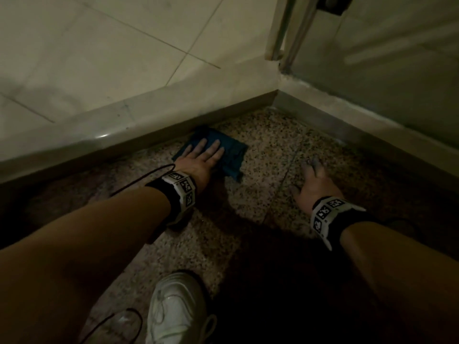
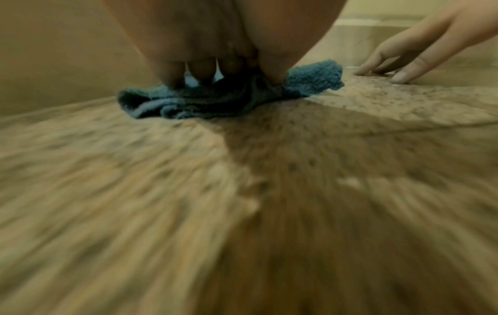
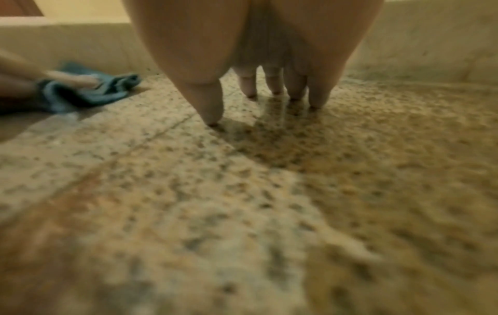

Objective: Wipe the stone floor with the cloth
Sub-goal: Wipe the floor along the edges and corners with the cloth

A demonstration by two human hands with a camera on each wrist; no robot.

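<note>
A blue cloth (image 1: 232,155) lies crumpled on the speckled stone floor (image 1: 263,194) close to the skirting. My left hand (image 1: 201,157) lies flat on it with straight fingers pressing it down; in the left wrist view the cloth (image 2: 312,80) bunches out under my fingers (image 2: 172,72). My right hand (image 1: 314,178) stands on the bare floor to the right of the cloth, propped on spread fingertips (image 3: 213,110), holding nothing. The right wrist view shows the cloth (image 3: 89,93) at far left.
A pale skirting (image 1: 139,130) runs along the left wall and meets a second skirting (image 1: 347,125) in a corner ahead. A door frame (image 1: 285,31) stands at the top right. My white shoe (image 1: 176,309) is at the bottom centre.
</note>
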